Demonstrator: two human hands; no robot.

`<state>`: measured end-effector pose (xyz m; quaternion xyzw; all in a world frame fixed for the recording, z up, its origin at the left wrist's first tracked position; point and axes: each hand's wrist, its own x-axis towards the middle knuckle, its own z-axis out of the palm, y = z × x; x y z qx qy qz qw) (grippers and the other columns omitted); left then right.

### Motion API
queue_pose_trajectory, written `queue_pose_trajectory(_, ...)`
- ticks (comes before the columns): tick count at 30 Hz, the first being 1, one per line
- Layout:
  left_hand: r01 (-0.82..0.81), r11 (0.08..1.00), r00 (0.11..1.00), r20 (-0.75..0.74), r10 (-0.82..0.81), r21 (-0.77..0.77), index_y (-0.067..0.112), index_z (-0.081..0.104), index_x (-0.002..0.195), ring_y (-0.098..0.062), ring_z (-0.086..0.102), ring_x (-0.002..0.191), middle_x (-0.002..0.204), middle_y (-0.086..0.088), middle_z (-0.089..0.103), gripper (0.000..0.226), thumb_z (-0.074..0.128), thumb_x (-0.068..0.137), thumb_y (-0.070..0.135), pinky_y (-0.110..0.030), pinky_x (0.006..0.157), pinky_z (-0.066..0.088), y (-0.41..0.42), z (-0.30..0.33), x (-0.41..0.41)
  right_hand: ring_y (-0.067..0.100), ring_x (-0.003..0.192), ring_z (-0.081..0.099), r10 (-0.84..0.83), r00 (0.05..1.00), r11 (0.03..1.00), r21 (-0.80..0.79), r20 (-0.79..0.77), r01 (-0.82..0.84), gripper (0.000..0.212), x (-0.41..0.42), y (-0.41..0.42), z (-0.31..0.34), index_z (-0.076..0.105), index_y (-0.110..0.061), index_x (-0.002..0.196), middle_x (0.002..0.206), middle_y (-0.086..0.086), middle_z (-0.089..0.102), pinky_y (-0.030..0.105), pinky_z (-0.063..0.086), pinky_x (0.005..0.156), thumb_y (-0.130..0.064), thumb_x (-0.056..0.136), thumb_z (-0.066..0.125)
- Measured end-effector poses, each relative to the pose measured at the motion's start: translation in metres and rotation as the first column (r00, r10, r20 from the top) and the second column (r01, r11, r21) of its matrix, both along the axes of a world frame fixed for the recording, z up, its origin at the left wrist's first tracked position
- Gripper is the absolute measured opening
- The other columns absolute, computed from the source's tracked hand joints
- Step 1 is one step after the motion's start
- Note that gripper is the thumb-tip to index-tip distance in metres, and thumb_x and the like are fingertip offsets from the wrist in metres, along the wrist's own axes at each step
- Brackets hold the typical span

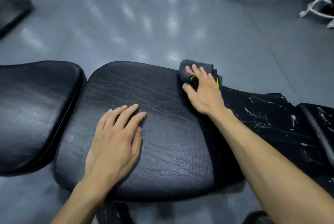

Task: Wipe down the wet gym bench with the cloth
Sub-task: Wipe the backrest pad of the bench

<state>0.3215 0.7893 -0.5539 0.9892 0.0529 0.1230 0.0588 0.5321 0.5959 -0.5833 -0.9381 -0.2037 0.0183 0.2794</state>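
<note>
Head view: right hand presses cloth on bench

Grainy, faintly glossy black leather bench; soft matt grey cloth.

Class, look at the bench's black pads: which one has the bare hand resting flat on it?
The middle pad: the left hand lies flat there. The left-end pad is untouched.

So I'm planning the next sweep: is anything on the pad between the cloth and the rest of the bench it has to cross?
Only the left hand, resting flat on the middle of the pad. The right hand presses the cloth at the pad's far right corner; the surface between looks bare.
</note>
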Motion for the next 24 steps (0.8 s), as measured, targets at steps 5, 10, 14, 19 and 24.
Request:
queue_pose_trajectory(5,-0.017,1.000,1.000,0.018,0.017,0.009,0.021,0.065,0.130,-0.029,0.051,0.134,0.144,0.001,0.060,0.042,0.044,0.094,0.027,-0.050,0.116,0.034,0.000,0.000,-0.002,0.006,0.156,0.000,-0.068,0.996,0.998,-0.001,-0.051,0.068,0.064,-0.019,0.007,0.007,0.021,-0.038,0.160,0.170,-0.013,0.009,0.029,-0.008,0.126,-0.044,0.101,0.044)
queue_pose_trajectory(10,-0.014,1.000,1.000,0.022,0.014,0.010,0.017,0.066,0.128,-0.026,0.053,0.131,0.141,0.001,0.062,0.045,0.039,0.093,0.026,-0.044,0.117,0.028,0.001,0.002,-0.001,0.004,0.156,0.002,0.308,0.947,0.951,0.015,0.088,-0.310,0.070,-0.127,-0.008,0.012,0.025,-0.037,0.159,0.169,-0.016,0.012,0.032,-0.002,0.127,-0.046,0.094,0.047)
queue_pose_trajectory(14,-0.012,1.000,0.999,0.036,0.011,0.016,0.018,0.065,0.129,-0.024,0.051,0.133,0.142,0.002,0.061,0.047,0.036,0.093,0.027,-0.044,0.118,0.028,0.001,0.003,-0.005,0.001,0.155,0.011,0.388,0.919,0.917,0.076,0.067,-0.393,0.071,-0.131,-0.058,0.005,0.034,-0.035,0.157,0.166,-0.020,0.022,0.028,0.002,0.127,-0.032,0.089,0.057)
queue_pose_trajectory(19,-0.040,0.999,0.999,-0.004,0.040,0.011,0.019,0.065,0.129,-0.025,0.050,0.134,0.142,0.002,0.061,0.050,0.033,0.092,0.028,-0.046,0.118,0.031,-0.001,0.004,-0.002,0.011,0.156,0.015,-0.178,0.983,0.982,0.053,-0.033,0.180,0.064,-0.035,-0.057,-0.008,0.033,-0.033,0.157,0.167,-0.012,0.022,0.033,0.004,0.128,-0.036,0.096,0.049)
queue_pose_trajectory(24,-0.050,0.999,0.999,-0.003,0.050,0.001,0.018,0.065,0.129,-0.026,0.050,0.135,0.143,0.002,0.061,0.048,0.038,0.091,0.026,-0.046,0.119,0.028,-0.002,0.002,0.000,0.004,0.156,0.007,0.161,0.981,0.984,0.058,0.111,-0.168,0.068,-0.095,-0.008,-0.001,0.030,-0.032,0.159,0.168,-0.013,0.018,0.026,-0.004,0.126,-0.039,0.095,0.052)
